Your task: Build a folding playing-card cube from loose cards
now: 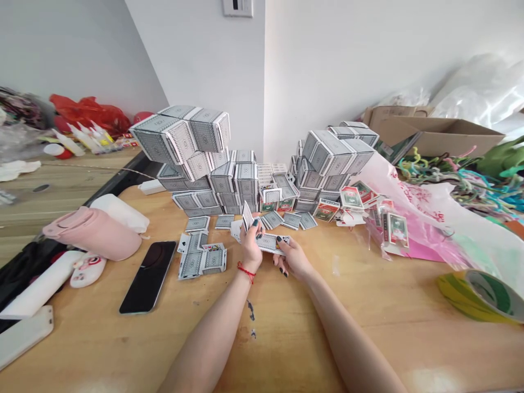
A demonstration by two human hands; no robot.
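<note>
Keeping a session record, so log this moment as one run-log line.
left hand: holds upright playing card | right hand: holds flat playing card | nearby: stacked playing-card cubes; smartphone

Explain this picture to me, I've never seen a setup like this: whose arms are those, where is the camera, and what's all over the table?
There's no machine here. The picture comes from a camera worn on a person's head, looking forward and down, so the two arms are that person's own. The left hand, with a red string bracelet at the wrist, pinches a playing card upright. The right hand holds a second card nearly flat. On the wooden table stand stacks of boxy shapes made from grey-backed cards, with loose cards before them. A smartphone and a pink cylindrical case lie to the left; wrapped card packs and a tape roll lie to the right.
</note>
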